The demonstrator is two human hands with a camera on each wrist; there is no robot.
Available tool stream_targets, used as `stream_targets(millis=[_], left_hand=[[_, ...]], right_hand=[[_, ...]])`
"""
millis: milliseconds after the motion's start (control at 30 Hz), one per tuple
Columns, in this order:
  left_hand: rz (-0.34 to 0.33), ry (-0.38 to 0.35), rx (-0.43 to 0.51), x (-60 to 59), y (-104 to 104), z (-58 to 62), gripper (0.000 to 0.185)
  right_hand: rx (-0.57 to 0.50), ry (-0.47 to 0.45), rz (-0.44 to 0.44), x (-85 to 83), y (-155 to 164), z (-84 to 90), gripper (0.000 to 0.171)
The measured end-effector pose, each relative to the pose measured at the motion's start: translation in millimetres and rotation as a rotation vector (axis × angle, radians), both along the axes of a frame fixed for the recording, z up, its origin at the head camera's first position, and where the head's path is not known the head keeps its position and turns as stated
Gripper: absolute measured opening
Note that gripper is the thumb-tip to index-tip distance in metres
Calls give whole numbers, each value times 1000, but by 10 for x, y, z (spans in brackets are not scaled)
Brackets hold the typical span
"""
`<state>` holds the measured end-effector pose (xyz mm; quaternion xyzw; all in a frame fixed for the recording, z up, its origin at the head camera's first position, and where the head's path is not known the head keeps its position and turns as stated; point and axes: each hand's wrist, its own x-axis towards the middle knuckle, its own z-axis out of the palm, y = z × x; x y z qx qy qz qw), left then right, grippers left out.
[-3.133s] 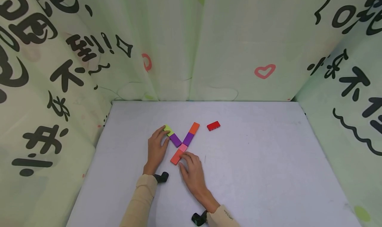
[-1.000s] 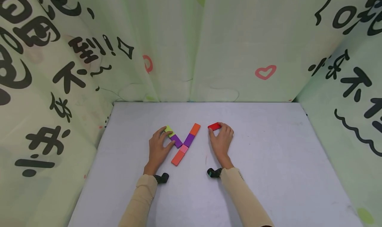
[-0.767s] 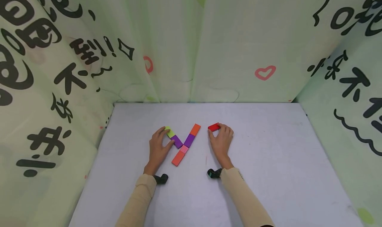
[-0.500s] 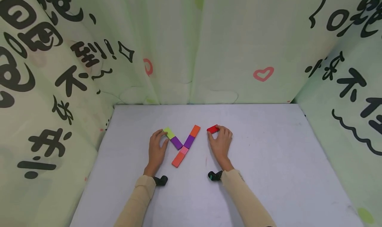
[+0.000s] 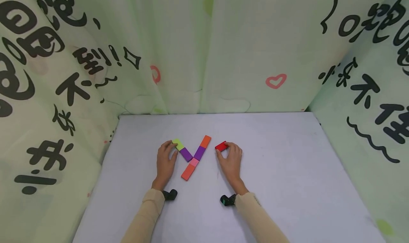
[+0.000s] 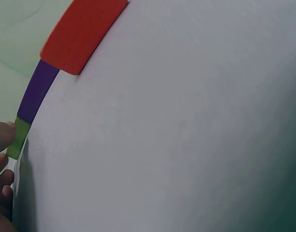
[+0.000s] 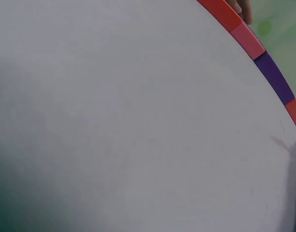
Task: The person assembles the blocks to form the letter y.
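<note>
Flat coloured blocks form a Y on the white table. A lime-green block (image 5: 179,145) and a purple block (image 5: 186,154) make its left arm. Its right arm has an orange block (image 5: 205,141) and a second purple block (image 5: 199,153). A pink block (image 5: 194,162) and an orange-red block (image 5: 187,172) make the stem. At the left arm's outer end, my left hand (image 5: 164,165) holds the lime-green block between thumb and fingers. To the right of the Y, my right hand (image 5: 230,163) pinches a red block (image 5: 220,146), apart from the others.
Pale green printed curtains (image 5: 243,51) enclose the white table (image 5: 281,186) at the back and both sides. A black wrist camera (image 5: 228,200) sits at the right cuff, another black camera (image 5: 170,195) at the left.
My right hand left the orange-red block, reached the red block and has moved it slightly left and nearer. My left hand stays at the lime-green block, its thumb shifted. The Y keeps its shape.
</note>
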<state>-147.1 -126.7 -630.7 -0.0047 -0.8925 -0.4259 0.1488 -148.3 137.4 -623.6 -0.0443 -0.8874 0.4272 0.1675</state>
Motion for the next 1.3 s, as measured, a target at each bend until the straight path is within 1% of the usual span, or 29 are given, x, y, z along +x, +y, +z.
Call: stream_targets(millis=[133,300,533,633,767,833,933,1067,1300], left_hand=[[-1,3,5,-22,-6,33,31],[-4,-1,2,-53,-11,23,31],[0,-24,50,-133,-34,11,30],[-12,-30,64,-181,-58,20,32],[-37,-19,51,-234,-99,38,34],[-43,-19,28,-249,-116,43,36],[-58,-56,-13,-258,-127,21,38],[-67,-95,-23,-253,-122,-3,39],[-42,-72,-23,-235,-114,15,38]], right_hand=[[-13,-27,13,49,-41,-3,49],[-42,5,33,177,-100,8,48],[-43,31,84,386,-207,12,47],[-50,43,101,450,-251,9,47],[-45,58,117,496,-302,-10,46],[-35,63,125,525,-327,-17,46],[-29,69,138,605,-365,-22,46],[-33,59,171,738,-423,-26,47],[-64,45,242,940,-554,-23,48]])
